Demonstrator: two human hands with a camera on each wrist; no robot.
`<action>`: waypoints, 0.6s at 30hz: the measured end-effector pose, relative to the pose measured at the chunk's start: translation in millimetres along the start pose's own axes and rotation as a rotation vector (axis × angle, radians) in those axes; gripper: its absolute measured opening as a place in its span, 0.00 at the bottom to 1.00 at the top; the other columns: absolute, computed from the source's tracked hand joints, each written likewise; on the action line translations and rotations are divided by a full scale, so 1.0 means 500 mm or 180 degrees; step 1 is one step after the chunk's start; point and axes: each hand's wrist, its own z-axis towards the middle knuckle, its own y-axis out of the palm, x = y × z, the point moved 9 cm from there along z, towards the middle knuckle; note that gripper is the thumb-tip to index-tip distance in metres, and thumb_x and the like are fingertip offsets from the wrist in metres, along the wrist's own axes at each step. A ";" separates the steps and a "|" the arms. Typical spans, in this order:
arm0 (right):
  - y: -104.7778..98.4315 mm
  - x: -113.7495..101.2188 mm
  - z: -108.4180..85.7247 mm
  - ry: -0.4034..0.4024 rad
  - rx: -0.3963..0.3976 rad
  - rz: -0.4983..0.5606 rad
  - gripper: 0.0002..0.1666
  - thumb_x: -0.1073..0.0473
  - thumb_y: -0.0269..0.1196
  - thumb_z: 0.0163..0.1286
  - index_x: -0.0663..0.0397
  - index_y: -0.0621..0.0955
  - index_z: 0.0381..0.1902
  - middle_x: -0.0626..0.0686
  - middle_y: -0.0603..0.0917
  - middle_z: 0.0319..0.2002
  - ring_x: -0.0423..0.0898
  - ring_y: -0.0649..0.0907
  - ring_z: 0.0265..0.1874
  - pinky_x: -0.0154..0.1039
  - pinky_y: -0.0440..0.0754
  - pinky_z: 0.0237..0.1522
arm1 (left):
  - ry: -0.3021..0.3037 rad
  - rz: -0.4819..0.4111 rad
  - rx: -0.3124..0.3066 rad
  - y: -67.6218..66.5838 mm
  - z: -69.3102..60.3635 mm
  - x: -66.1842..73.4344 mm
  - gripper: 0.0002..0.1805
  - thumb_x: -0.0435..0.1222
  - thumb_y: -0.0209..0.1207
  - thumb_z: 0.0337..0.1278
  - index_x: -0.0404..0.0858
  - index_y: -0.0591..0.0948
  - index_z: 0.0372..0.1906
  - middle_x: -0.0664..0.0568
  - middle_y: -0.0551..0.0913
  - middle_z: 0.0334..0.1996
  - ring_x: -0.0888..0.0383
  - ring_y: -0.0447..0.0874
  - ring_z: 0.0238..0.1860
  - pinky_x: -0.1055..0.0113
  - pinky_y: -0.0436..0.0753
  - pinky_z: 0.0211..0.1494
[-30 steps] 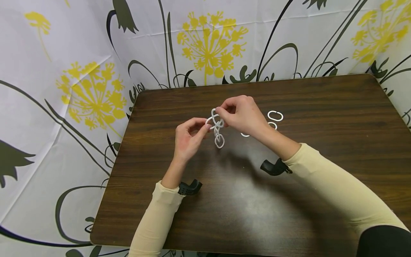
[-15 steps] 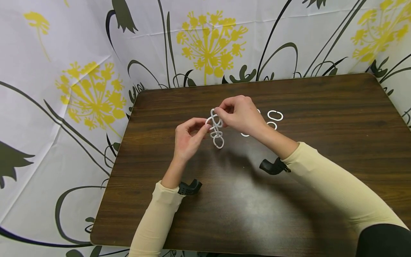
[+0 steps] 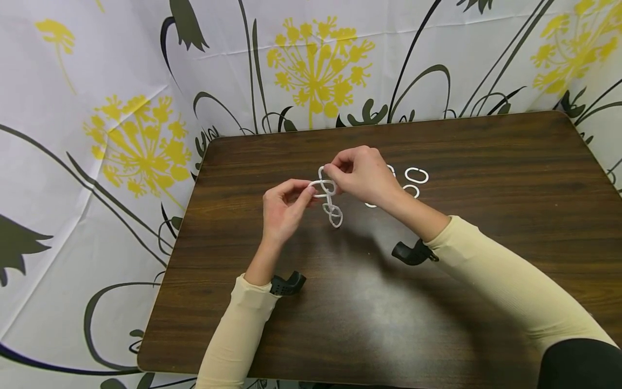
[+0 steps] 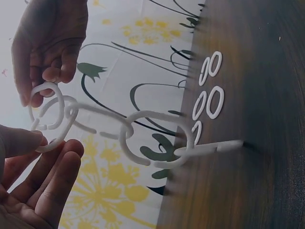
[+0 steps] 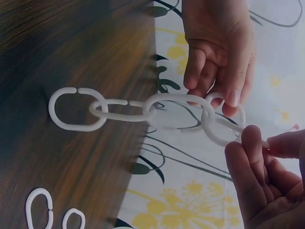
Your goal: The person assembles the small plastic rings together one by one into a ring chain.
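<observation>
My left hand (image 3: pixel 284 213) pinches a white oval link (image 3: pixel 318 182) between thumb and fingers. Just to its right, my right hand (image 3: pixel 364 174) pinches another white plastic link (image 3: pixel 320 172), which crosses the first one. In the left wrist view the right hand's link (image 4: pixel 62 102) overlaps the left hand's link; whether its gap has passed over cannot be told. From the held links hangs a short chain of white links, its lowest link (image 5: pixel 78 128) showing a small split at one side. The chain's lower end hangs close to the tabletop.
Several loose white links lie on the dark wood table (image 3: pixel 389 324) beyond and beside the right forearm, one split link (image 3: pixel 427 175) farthest right. Part of them is hidden behind the right hand. A flower-printed curtain (image 3: pixel 233 70) stands behind the table.
The dangling chain swings slightly left, then back right. The left hand's link has tilted flatter and shifted a little left; both hands otherwise stay nearly in place.
</observation>
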 end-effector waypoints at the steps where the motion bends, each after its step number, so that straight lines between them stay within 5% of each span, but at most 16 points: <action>1: 0.000 0.003 0.000 0.0013 -0.0001 0.0018 0.14 0.52 0.61 0.67 0.53 0.85 0.27 0.48 0.84 0.17 0.41 0.81 0.18 0.37 0.69 0.20 | -0.0005 -0.0013 0.0003 0.000 0.000 0.000 0.07 0.21 0.61 0.59 0.18 0.81 0.39 0.29 0.83 0.34 0.29 0.83 0.33 0.49 0.85 0.37; 6: 0.001 0.018 0.002 0.0065 0.0013 0.0275 0.12 0.53 0.61 0.68 0.52 0.85 0.27 0.52 0.85 0.20 0.46 0.85 0.21 0.37 0.72 0.21 | -0.0003 0.0008 0.0025 -0.001 -0.001 -0.001 0.07 0.21 0.62 0.58 0.18 0.81 0.39 0.30 0.84 0.33 0.33 0.84 0.31 0.59 0.86 0.35; 12: -0.006 0.034 0.006 0.0086 0.0078 0.0687 0.10 0.56 0.60 0.70 0.55 0.84 0.33 0.54 0.84 0.20 0.47 0.85 0.22 0.36 0.79 0.25 | 0.0014 -0.0043 0.0055 -0.002 0.000 -0.001 0.07 0.21 0.61 0.58 0.17 0.81 0.39 0.28 0.83 0.32 0.33 0.84 0.31 0.56 0.86 0.35; 18: -0.006 0.052 0.011 0.0177 0.0145 0.1289 0.10 0.60 0.59 0.72 0.62 0.82 0.36 0.58 0.82 0.21 0.47 0.84 0.22 0.41 0.86 0.30 | -0.0018 -0.0067 0.0103 -0.008 0.002 -0.008 0.07 0.20 0.61 0.57 0.17 0.80 0.39 0.28 0.83 0.33 0.57 0.86 0.28 0.57 0.86 0.35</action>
